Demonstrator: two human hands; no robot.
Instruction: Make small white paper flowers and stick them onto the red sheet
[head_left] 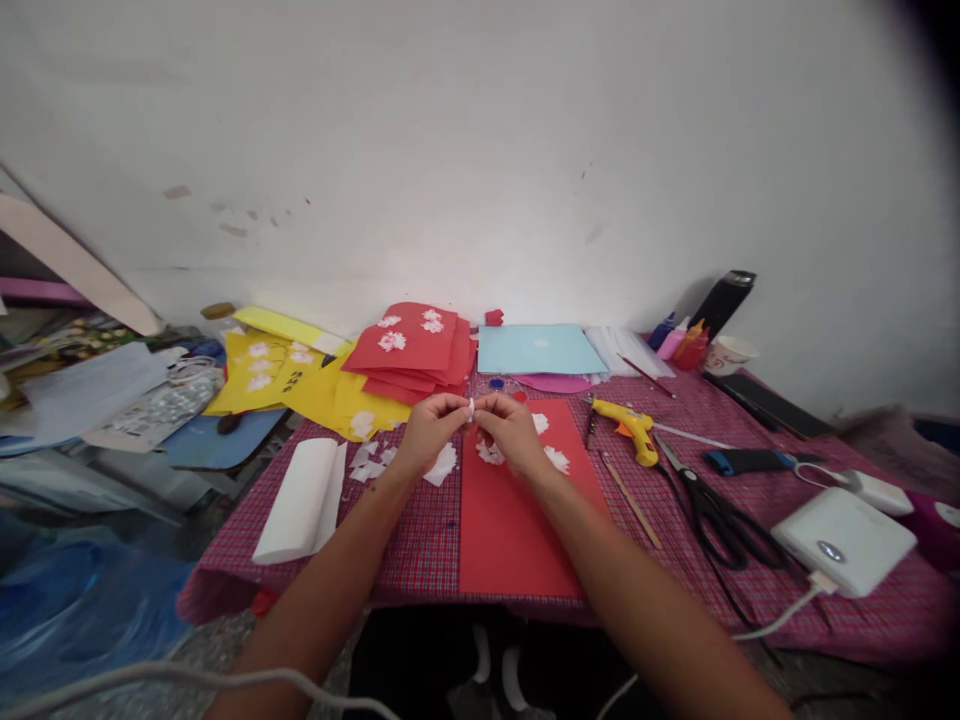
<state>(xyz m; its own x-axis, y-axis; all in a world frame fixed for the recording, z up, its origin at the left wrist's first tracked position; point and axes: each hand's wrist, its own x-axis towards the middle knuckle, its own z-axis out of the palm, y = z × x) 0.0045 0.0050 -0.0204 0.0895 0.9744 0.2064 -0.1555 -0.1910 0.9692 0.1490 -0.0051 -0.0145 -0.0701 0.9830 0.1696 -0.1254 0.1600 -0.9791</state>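
Note:
Between the fingertips of my left hand [433,428] and my right hand [512,430] is a small twist of white paper [471,410], pinched by both. Both hands are raised over the far end of a red sheet [517,545] lying on the checked tablecloth. White crumpled paper flowers [556,459] sit on that sheet, partly hidden by my right hand. Left of the sheet, under my left forearm, lie cut white paper pieces [442,465]. A folded white paper [300,500] rests farther left.
Stacked red cards [409,345] with white flowers and yellow cards [251,372] lie at the back left. A light blue sheet [536,350] is behind my hands. On the right are a yellow glue gun [630,428], black scissors [724,520], a wooden stick [631,500] and a white power box [844,540].

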